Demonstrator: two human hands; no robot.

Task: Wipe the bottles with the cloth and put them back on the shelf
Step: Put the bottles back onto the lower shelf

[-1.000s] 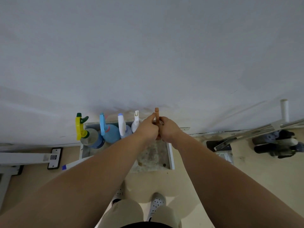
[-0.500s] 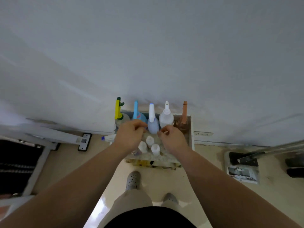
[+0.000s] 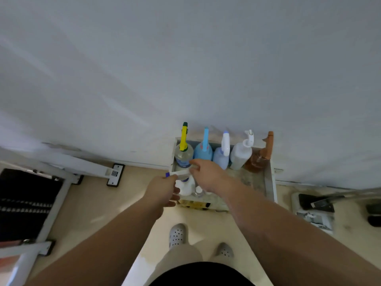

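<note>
At the left front corner of the low shelf (image 3: 269,182) stands a squat white bottle (image 3: 186,187) of smooth plastic. Across its top lies a long white spray head (image 3: 179,172), its small blue tip pointing left past the shelf's edge. The right hand (image 3: 207,175) reaches in over the shelf, with forefinger and thumb closed on the inner end of that spray head. The left hand (image 3: 164,186) sits at the blue tip, fingers curled in against the bottle's side; whether they truly grip it I cannot tell from here.

Just beside it, half under the right wrist, are small clear bottles (image 3: 199,190) with round white caps.

Five trigger sprayers stand upright in a close row along the back of the shelf, against the wall (image 3: 185,69):
- a clear bottle (image 3: 183,156) with a blue label and a yellow, green-tipped trigger
- a rounded sky-blue bottle (image 3: 203,151)
- a pale lilac bottle (image 3: 221,159) with a white trigger
- a milky bottle (image 3: 240,155)
- at the right end, an amber bottle (image 3: 257,162) with a rust-coloured trigger

The shelf's deck is mottled grey and stained, inside a pale raised rim. Yellowish shapes show below its front edge.

Around it are a smooth cream floor (image 3: 127,203) and the matt white wall. The person wears white perforated clogs (image 3: 177,234). At the left is a white frame foot (image 3: 114,174) with a small code label.
</note>
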